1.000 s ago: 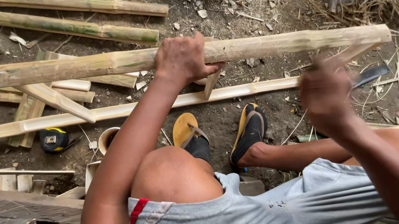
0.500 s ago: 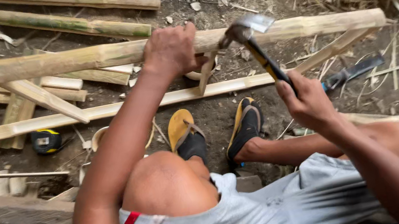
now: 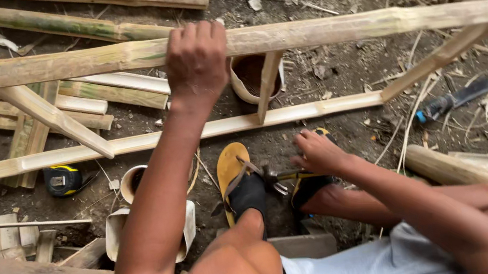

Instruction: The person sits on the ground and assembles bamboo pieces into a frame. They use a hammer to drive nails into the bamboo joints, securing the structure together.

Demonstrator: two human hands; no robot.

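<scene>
A: Status of the bamboo rail (image 3: 331, 28)?
B: Top of the frame, lying horizontal. Left hand (image 3: 196, 59) clenched over it, mid-length.
A: Right hand (image 3: 318, 152)?
B: Low between the sandals (image 3: 233, 172), fingers closed on the hammer (image 3: 277, 176) handle.
A: Step in hand?
B: Probably nailing; next move requires raising the hammer.

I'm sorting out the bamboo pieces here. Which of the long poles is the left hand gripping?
The left hand grips the upper rail of the bamboo frame, raised off the ground. The greener poles behind it lie untouched on the dirt.
</scene>
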